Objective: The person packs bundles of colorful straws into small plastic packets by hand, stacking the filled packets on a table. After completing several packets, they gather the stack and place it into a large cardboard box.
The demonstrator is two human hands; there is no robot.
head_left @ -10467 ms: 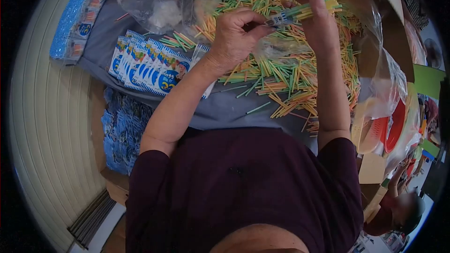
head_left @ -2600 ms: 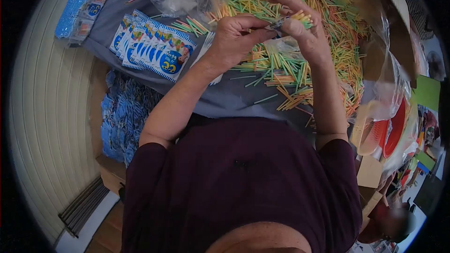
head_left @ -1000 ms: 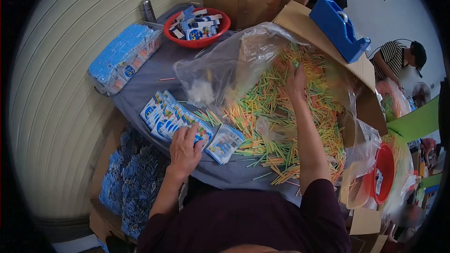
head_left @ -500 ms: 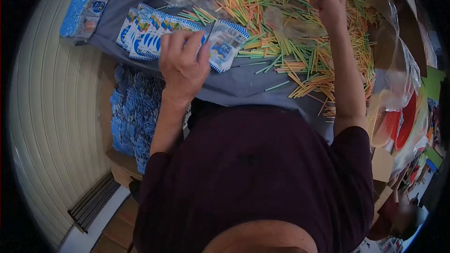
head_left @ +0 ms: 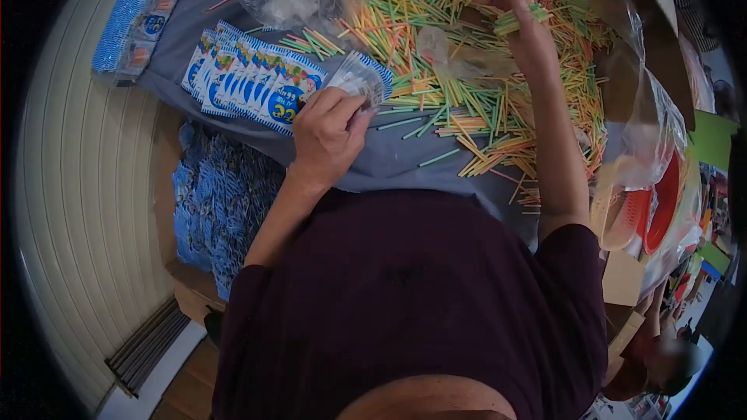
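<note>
Left hand (head_left: 327, 136) fingers grip a packet (head_left: 359, 78); right hand (head_left: 523, 27) clasps sticks (head_left: 515, 22). Packet print blurred, unreadable.

Half a second on, the left hand (head_left: 327, 136) now grips a single packet (head_left: 359, 78), lifted off the row toward 1 o'clock. The right hand (head_left: 523, 27) now sits lower over the pile, clutching a small bunch of sticks (head_left: 520, 19).

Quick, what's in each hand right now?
Left hand: closed on an empty packet.
Right hand: closed on a bunch of coloured sticks.
</note>
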